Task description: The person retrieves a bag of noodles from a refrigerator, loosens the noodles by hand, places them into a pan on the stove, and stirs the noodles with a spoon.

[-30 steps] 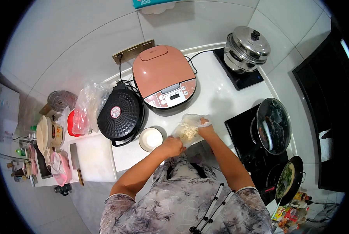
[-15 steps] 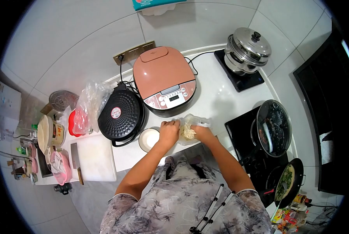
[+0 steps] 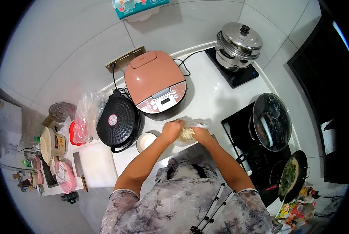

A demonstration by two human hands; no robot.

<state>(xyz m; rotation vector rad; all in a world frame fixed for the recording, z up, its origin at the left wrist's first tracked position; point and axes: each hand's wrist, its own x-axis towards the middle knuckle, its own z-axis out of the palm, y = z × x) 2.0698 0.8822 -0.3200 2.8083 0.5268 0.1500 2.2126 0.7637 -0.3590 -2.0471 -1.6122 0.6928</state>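
Observation:
A clear plastic bag (image 3: 201, 122) with pale, thin noodles (image 3: 187, 133) in it is at the counter's front edge, between my hands. My left hand (image 3: 172, 130) is closed on the bag's left side, knuckles up. My right hand (image 3: 200, 134) is at the bag's right side, its fingers closed against the noodles; the fingertips are hidden. Left of the bag, below my left wrist, stands a small bowl (image 3: 146, 142) with a white inside, partly covered by my forearm.
A pink rice cooker (image 3: 155, 82) and black electric griddle (image 3: 120, 120) stand behind. Rightward are a steamer pot (image 3: 238, 45), a glass-lidded pan (image 3: 271, 121) and a pan with green food (image 3: 289, 177). A knife (image 3: 79, 167) lies by a white cutting board (image 3: 98, 165) at left.
The view has shifted a little, so the counter items sit slightly further left. Both hands stay at the bag, and the noodles appear lower and more covered between them.

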